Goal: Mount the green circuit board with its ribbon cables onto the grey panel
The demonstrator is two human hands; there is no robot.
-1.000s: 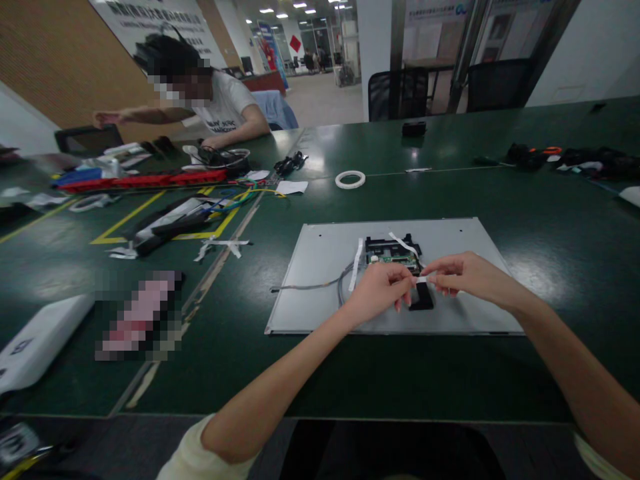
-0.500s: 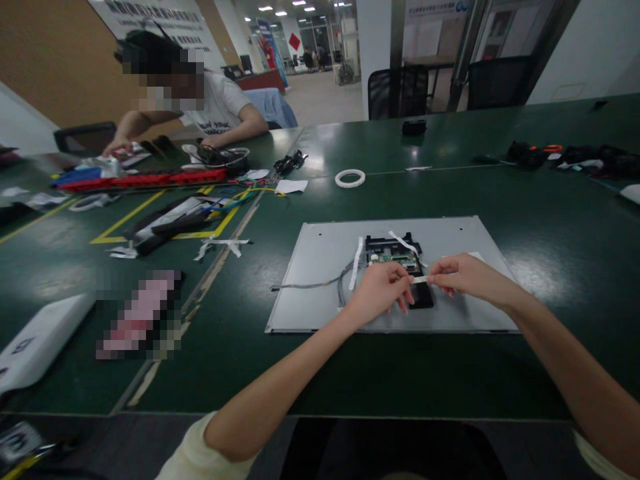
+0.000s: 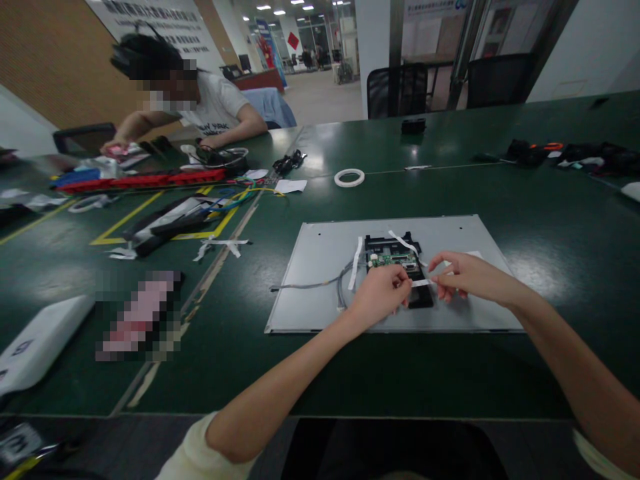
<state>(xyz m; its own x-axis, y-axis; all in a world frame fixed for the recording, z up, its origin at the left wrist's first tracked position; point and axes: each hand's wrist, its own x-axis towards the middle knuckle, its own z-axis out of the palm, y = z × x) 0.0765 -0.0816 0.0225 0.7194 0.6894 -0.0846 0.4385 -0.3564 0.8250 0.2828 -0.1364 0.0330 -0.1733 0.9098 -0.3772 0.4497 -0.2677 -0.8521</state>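
My left hand (image 3: 381, 288) pinches one end of a short white strip of tape (image 3: 421, 283) between thumb and fingers. My right hand (image 3: 463, 273) is at the strip's other end with thumb and forefinger apart; whether a fingertip still touches the tape is unclear. Beneath both hands lies a black bracket (image 3: 423, 298) with a green circuit board (image 3: 391, 259), partly hidden by my left hand. It rests on a flat grey-white panel (image 3: 310, 267). Two more white tape strips cross the bracket's left side (image 3: 356, 263) and upper right (image 3: 403, 241). Grey cables (image 3: 313, 286) run leftward.
A tape roll (image 3: 349, 177) lies beyond the panel. To the left are a pixelated pink object (image 3: 143, 313), a white device (image 3: 45, 340), tape scraps (image 3: 223, 245) and a black bundle with wires (image 3: 173, 223). Across the table, a person (image 3: 215, 100) handles something small.
My right thumb and forefinger have parted from their pinch on the tape's right end. My left hand has barely moved and keeps its hold.
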